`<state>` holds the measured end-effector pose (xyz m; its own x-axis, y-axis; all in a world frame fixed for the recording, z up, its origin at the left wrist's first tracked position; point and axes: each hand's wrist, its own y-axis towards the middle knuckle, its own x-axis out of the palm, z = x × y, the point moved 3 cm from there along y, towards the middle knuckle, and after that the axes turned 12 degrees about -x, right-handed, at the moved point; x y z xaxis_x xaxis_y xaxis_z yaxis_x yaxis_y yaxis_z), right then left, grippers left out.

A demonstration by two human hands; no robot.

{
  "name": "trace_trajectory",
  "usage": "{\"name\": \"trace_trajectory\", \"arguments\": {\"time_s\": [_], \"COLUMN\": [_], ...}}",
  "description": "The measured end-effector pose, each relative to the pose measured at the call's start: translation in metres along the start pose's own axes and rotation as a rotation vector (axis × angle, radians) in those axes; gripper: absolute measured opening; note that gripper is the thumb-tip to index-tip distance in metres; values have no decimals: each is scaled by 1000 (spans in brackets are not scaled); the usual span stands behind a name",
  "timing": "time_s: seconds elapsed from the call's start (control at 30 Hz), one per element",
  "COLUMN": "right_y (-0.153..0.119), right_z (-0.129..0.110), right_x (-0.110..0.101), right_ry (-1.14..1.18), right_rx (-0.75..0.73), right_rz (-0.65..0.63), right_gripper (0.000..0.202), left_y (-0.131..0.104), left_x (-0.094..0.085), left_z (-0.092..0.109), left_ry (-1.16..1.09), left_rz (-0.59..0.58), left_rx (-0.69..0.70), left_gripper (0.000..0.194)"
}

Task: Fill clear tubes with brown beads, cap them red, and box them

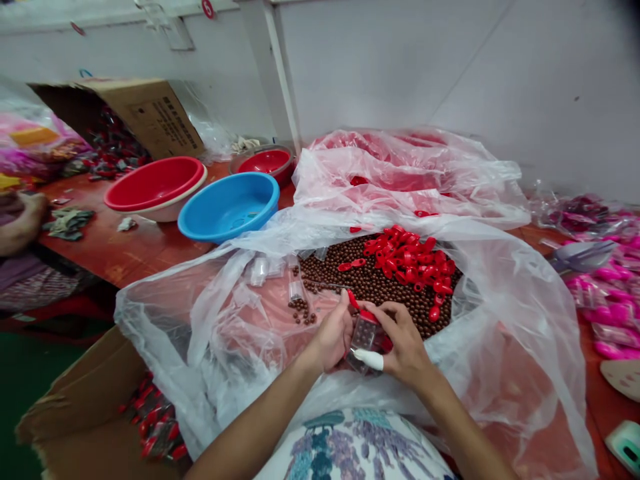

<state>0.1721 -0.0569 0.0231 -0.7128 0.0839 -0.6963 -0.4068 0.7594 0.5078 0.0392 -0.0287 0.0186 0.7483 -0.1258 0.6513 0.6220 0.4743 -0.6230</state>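
A small clear container [366, 333] with a red cap is held between my two hands, brown balls visible through its wall. My left hand [334, 335] is closed around its left side. On the right, my right hand [404, 343] grips the cap end with its fingers, and its thumb, in a white cover, presses the lower part. Just beyond my hands lies a spread of brown balls [333, 257] on clear plastic sheeting, with a heap of red caps [413, 260] on it. Several clear empty containers [260, 270] lie to the left.
Red basin [155, 183] and blue basin [230, 207] stand back left. An open carton [165, 120] is behind them; another carton [95, 407] sits lower left. A bag of red pieces [400, 173] lies behind. Pink items [615, 313] are at right. Another person's hand [25, 223] is far left.
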Motion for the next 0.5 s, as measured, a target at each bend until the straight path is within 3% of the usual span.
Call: {"name": "trace_trajectory", "arguments": {"time_s": [0.13,0.27,0.5], "right_y": [-3,-5,1], "right_z": [-5,-5,-9], "right_x": [2,2,2], "right_ry": [-41,-116,-169], "right_rx": [-99,-79,-142], "right_rz": [-30,-14,-100], "right_gripper": [80,81,78], "left_y": [-1,3,10], "left_x": [3,2,0], "left_z": [1,-4,-18], "left_ry": [-49,-102,-4], "left_rz": [0,28,173], "left_rx": [-82,-47,23], "left_gripper": [54,37,51]}}
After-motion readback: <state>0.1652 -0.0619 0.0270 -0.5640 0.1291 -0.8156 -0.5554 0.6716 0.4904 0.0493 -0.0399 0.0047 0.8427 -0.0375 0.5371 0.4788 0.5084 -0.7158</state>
